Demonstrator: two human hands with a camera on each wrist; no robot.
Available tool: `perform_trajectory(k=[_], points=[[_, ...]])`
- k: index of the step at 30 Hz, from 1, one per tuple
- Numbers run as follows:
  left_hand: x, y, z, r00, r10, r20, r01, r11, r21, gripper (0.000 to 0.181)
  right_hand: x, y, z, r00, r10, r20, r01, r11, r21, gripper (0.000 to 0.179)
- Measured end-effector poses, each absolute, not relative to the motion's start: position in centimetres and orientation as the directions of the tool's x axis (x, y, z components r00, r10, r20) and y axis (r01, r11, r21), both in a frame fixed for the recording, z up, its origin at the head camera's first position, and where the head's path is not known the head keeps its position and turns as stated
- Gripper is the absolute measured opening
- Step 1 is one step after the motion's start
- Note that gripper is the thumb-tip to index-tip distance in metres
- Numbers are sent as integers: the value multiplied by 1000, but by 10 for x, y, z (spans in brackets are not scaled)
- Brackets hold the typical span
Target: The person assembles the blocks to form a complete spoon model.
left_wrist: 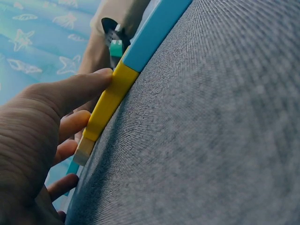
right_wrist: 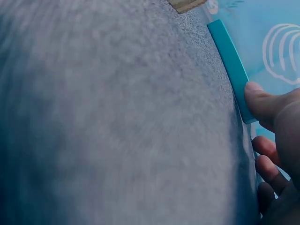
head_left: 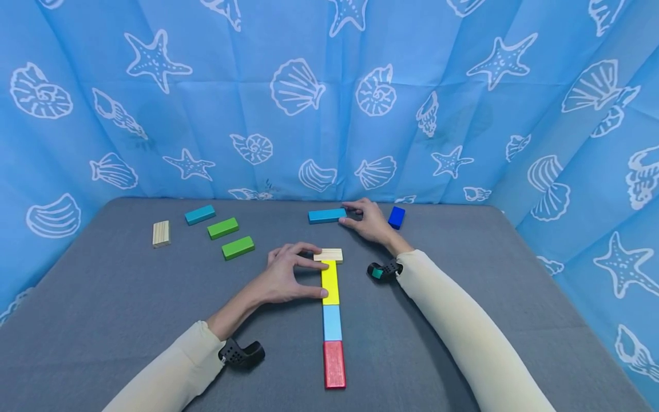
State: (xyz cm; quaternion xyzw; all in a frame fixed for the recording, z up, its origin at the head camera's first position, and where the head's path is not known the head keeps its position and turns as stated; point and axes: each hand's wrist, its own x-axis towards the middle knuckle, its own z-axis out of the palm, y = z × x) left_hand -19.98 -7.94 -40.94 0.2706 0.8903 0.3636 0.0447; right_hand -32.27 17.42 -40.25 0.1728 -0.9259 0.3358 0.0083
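A row of wooden blocks runs away from the front: a red block (head_left: 334, 365), a light blue block (head_left: 332, 323), a yellow block (head_left: 332, 286) and a plain wood block (head_left: 332, 255) set crosswise at the far end. Thumb and index finger of my left hand (head_left: 282, 278) touch the yellow block along its left side, the fingers extended. My right hand (head_left: 373, 224) pinches the right end of a blue block (head_left: 325, 216) farther back. In the right wrist view the thumb (right_wrist: 258, 101) presses the side of that block; its index finger is hard to make out there.
On the left lie a plain wood block (head_left: 161, 234), a teal block (head_left: 200, 214) and two green blocks (head_left: 223, 228). A dark blue block (head_left: 396, 217) sits just right of my right hand. A blue shell-patterned curtain (head_left: 329, 114) hangs behind the grey tabletop (head_left: 437, 355).
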Motion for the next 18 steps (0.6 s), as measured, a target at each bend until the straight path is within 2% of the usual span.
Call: perform_trajectory(k=[11, 18], points=[[-200, -79, -409, -851, 514, 108, 447, 599, 664, 53, -318, 172, -405, -946, -286, 152, -316, 710, -630, 37], [-200, -79, -408, -846, 520, 114, 454, 593, 665, 53, -303, 175, -401, -927, -332, 176, -362, 666, -652, 33]])
